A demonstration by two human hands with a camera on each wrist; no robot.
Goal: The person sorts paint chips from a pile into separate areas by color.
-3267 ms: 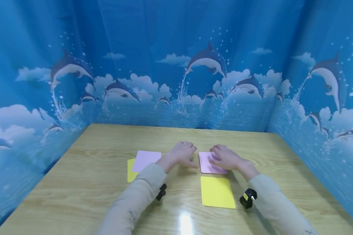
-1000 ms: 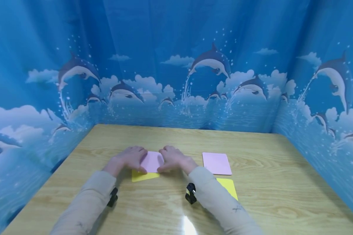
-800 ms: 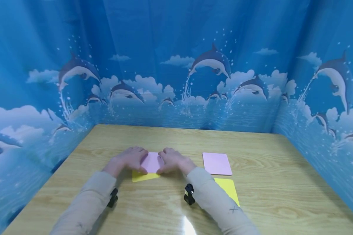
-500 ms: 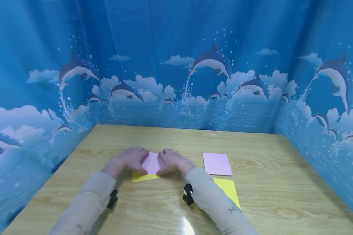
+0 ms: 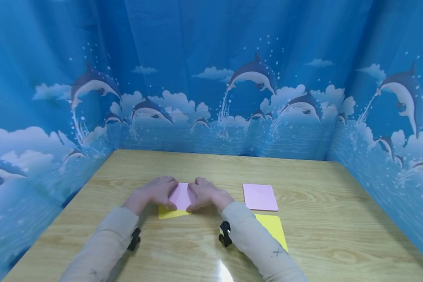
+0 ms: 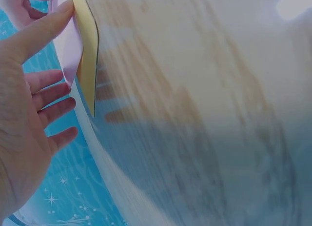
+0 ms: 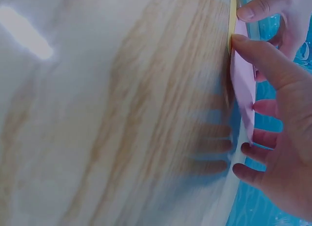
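Note:
A pink paper square (image 5: 181, 197) lies over a yellow one (image 5: 167, 213), whose near strip shows below it. My left hand (image 5: 158, 191) grips the pink square's left side, thumb on the near edge and fingers at the far edge. On the opposite side my right hand (image 5: 204, 194) grips it the same way. In the right wrist view the pink square (image 7: 242, 79) bows slightly between thumb and fingers. The left wrist view shows it lifted at an angle from the yellow square (image 6: 87, 45).
A second pink square (image 5: 261, 197) lies to the right on the wooden table (image 5: 320, 219). In front of it is another yellow square (image 5: 273, 229), partly covered by my right sleeve (image 5: 253, 235). A blue dolphin curtain (image 5: 211, 78) surrounds the table's back and sides.
Both hands have moved left, the right one away from the right-hand pink square, onto the left pink square. Over the last second the right hand and this square have shifted slightly.

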